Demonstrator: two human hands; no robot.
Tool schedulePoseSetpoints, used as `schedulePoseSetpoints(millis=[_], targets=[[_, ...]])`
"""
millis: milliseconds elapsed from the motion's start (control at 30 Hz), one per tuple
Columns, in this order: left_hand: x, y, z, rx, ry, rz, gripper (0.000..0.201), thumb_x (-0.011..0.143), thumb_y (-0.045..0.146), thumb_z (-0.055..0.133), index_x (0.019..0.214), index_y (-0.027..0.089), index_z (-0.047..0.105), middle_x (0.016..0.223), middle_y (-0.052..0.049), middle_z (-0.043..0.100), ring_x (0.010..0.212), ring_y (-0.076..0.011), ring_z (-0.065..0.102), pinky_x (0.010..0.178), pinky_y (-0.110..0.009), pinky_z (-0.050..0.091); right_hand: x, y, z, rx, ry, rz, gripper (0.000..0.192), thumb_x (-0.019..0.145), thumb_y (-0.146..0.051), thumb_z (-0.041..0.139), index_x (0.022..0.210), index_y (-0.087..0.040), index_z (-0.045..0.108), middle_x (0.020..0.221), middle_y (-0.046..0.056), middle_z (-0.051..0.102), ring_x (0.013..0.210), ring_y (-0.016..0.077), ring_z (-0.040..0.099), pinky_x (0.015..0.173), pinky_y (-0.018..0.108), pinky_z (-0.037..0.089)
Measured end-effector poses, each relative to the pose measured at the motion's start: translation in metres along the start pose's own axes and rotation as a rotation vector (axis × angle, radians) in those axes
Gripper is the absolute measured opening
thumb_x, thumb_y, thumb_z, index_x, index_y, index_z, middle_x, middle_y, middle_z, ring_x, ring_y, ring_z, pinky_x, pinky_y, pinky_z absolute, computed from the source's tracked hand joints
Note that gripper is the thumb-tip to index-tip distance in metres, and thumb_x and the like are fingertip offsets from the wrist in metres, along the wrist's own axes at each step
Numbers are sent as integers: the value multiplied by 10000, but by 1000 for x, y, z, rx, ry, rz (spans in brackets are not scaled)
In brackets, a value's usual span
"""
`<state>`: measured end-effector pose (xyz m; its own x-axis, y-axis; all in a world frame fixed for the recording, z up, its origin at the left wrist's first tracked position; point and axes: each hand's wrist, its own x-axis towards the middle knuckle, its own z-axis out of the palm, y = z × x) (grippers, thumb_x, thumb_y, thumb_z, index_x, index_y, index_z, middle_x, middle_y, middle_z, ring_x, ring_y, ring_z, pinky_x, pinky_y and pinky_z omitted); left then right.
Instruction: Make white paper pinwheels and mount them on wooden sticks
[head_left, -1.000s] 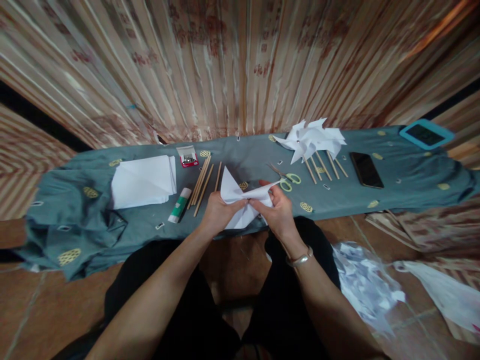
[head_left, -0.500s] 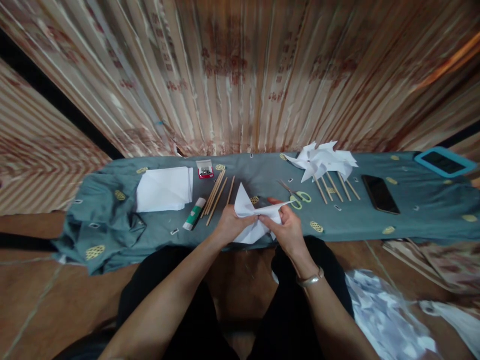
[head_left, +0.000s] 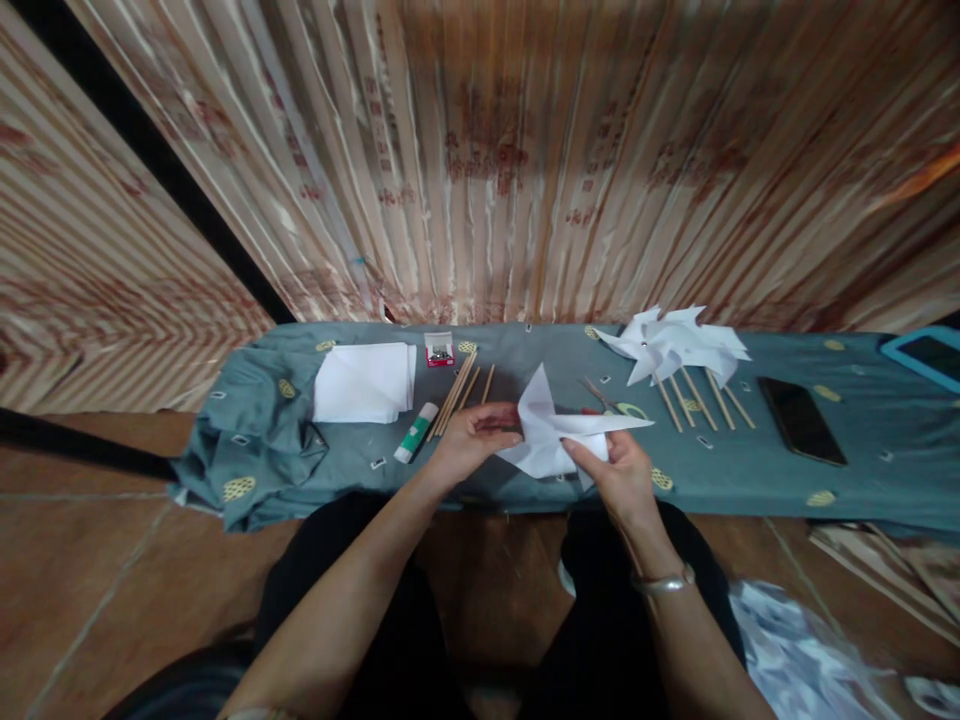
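Note:
A white paper pinwheel (head_left: 541, 430) with folded, pointed blades is held over the near side of the cloth-covered table. My right hand (head_left: 616, 468) pinches its right part, the thumb on top of the folded centre. At the pinwheel's left edge is my left hand (head_left: 480, 438), its thumb and fingers parted; whether the fingertips touch the paper I cannot tell. Left of that hand lie several wooden sticks (head_left: 455, 395) and a green-and-white glue stick (head_left: 415, 433). Scissors (head_left: 628, 409) with light green handles lie just behind the pinwheel, partly covered.
White paper sheets (head_left: 360, 383) are stacked at left, beside a small red box of metal pins (head_left: 439, 350). Several pinwheels on sticks (head_left: 679, 345) lie at right, near a black phone (head_left: 802, 420) and a blue-framed tablet (head_left: 926, 355). A bag of white paper (head_left: 802, 650) sits on the floor.
My left hand has loosened from the pinwheel's centre and moved to its left edge. The right hand keeps its pinch. The whole view has shifted, moving the table contents rightward in the picture.

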<state>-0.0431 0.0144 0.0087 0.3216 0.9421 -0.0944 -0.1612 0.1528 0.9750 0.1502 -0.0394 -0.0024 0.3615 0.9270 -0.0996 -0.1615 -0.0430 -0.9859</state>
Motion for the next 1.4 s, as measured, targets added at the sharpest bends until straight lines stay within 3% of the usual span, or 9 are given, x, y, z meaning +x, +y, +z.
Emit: schedulePoseSetpoints(millis=[133, 267, 333, 667, 933, 1033, 1200, 1300, 1400], targets=[[10, -4, -22, 163, 109, 41, 376, 696, 327, 741, 1017, 134, 712, 1032, -102, 746, 1000, -219, 683, 925, -354, 515, 1, -3, -9, -1, 26, -29, 748, 495, -412, 889, 1151, -166, 629, 909, 77, 771, 841, 272, 725, 838, 462, 576], [30, -17, -36, 781, 273, 161, 229, 812, 176, 597, 1011, 171, 710, 1013, -78, 745, 908, -196, 699, 839, -327, 552, -2, -6, -15, -8, 7, -26, 717, 507, -398, 890, 1139, -173, 638, 932, 82, 770, 845, 272, 724, 835, 456, 581], [40, -22, -37, 919, 274, 190, 264, 792, 113, 602, 1025, 179, 706, 1029, -75, 737, 894, -194, 696, 842, -319, 550, -5, -6, -15, -9, -17, -11, 688, 524, -387, 886, 1130, -176, 639, 938, 82, 771, 832, 265, 725, 813, 432, 588], [73, -22, -35, 1229, 311, 221, 292, 802, 79, 554, 1055, 118, 694, 1120, -146, 677, 1115, -276, 582, 996, -390, 449, -18, -6, -8, 27, -147, 89, 639, 549, -369, 874, 1104, -182, 618, 952, 71, 773, 821, 231, 722, 746, 345, 591], [77, -27, -41, 1342, 330, 212, 268, 812, 86, 532, 1020, 114, 699, 1007, -148, 688, 1046, -276, 595, 965, -390, 442, -18, -11, -25, -14, -138, 75, 688, 582, -389, 859, 1187, -186, 602, 972, 78, 768, 808, 225, 719, 729, 328, 584], [77, -23, -37, 1244, 370, 242, 299, 790, 58, 535, 1028, 135, 697, 961, -114, 690, 979, -250, 618, 896, -361, 479, -22, -15, -29, -22, -109, 57, 714, 581, -393, 857, 1211, -187, 591, 971, 73, 767, 797, 207, 716, 719, 304, 580], [59, 5, -15, 587, 391, 365, 203, 758, 132, 593, 905, 175, 727, 876, -32, 675, 744, -142, 618, 724, -262, 494, -29, -19, -30, -25, -103, -13, 676, 639, -366, 826, 1241, -190, 572, 937, 56, 767, 767, 178, 706, 696, 267, 573], [39, 24, 6, 120, 314, 219, 177, 688, 217, 704, 852, 158, 727, 682, 4, 649, 597, -105, 564, 572, -218, 442, -34, -23, -27, -65, -122, -67, 633, 685, -334, 793, 1255, -189, 558, 906, 48, 764, 732, 167, 702, 654, 248, 569], [20, 36, 27, -239, 196, 26, 290, 566, 261, 829, 814, 150, 728, 693, -9, 678, 583, -94, 572, 553, -211, 444, -46, -34, -20, -167, -164, -191, 547, 732, -286, 744, 1240, -190, 565, 881, 44, 759, 709, 167, 700, 623, 245, 569]])
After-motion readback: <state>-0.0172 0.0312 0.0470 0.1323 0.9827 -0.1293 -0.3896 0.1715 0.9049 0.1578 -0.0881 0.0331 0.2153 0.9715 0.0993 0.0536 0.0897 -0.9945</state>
